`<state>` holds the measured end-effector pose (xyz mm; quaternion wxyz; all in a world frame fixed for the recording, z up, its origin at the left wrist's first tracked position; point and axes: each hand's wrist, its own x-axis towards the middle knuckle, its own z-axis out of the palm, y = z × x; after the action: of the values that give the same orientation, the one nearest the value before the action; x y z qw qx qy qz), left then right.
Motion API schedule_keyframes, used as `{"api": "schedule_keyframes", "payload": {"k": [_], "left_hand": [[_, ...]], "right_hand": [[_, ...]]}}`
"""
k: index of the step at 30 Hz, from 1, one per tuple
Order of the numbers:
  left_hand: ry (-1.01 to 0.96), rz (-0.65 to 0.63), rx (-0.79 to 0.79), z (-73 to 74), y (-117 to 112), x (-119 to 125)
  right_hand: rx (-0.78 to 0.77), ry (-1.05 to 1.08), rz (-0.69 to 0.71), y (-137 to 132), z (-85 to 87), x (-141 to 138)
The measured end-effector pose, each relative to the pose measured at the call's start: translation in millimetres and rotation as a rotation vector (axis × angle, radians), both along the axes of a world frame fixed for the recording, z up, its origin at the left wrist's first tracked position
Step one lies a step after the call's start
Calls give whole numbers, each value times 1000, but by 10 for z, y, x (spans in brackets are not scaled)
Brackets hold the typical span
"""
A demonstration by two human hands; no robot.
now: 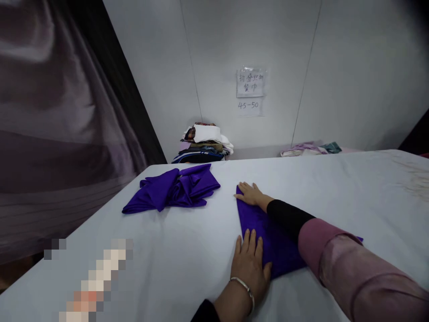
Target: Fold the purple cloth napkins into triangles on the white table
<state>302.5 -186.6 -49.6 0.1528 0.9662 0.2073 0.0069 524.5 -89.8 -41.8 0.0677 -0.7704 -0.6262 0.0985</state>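
Observation:
A purple cloth lies folded flat on the white-covered table, its left edge running from a far corner down toward me. My right hand rests with fingers spread on that far corner. Nearer to me, my left hand, with a bangle at the wrist, lies flat at the cloth's left edge, fingertips on the fabric or just beside it. My right forearm hides much of the cloth's right side. To the left, apart from both hands, sits a crumpled heap of purple cloth.
The table has a white cover. Folded clothes are stacked behind its far edge, with more fabric to the right. A handwritten sign hangs on the wall. A curtain hangs at left; a blurred patch covers the lower left.

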Motion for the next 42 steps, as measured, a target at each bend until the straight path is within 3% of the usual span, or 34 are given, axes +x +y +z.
{"api": "schedule_keyframes", "payload": {"k": [2,5,10,13,17,21,24,26,28,31,35,38,42], "left_hand": [[-5,8,17,4,-6,-2],[-13,22,45,6,-14,-6],[-11,16,114,-16,-10,11],[-16,9,168,-47,4,30],[2,1,213,-65,19,50],[31,-8,244,-38,33,72],[49,-11,270,-22,42,87],[46,-16,284,-19,47,89],[39,-22,292,-19,52,88],[48,-19,283,-17,61,87],[62,-26,266,-12,77,97],[48,-35,261,-33,93,98],[1,-38,247,-95,126,89]], "right_hand": [[-3,7,-46,-93,66,28],[10,29,13,-429,157,-79],[1,137,232,-1368,110,-477],[20,200,259,-1918,-4,-526],[45,155,84,-2538,-108,-167],[44,73,-170,-3161,-135,382],[35,14,-410,-3490,-111,589],[72,-13,-506,-3556,-79,546],[141,-21,-472,-3506,-43,364],[220,0,-256,-3324,5,-47],[170,62,-20,-3135,8,-418],[122,54,-38,-3149,-43,-356],[139,-19,-274,-3347,-113,32]]}}
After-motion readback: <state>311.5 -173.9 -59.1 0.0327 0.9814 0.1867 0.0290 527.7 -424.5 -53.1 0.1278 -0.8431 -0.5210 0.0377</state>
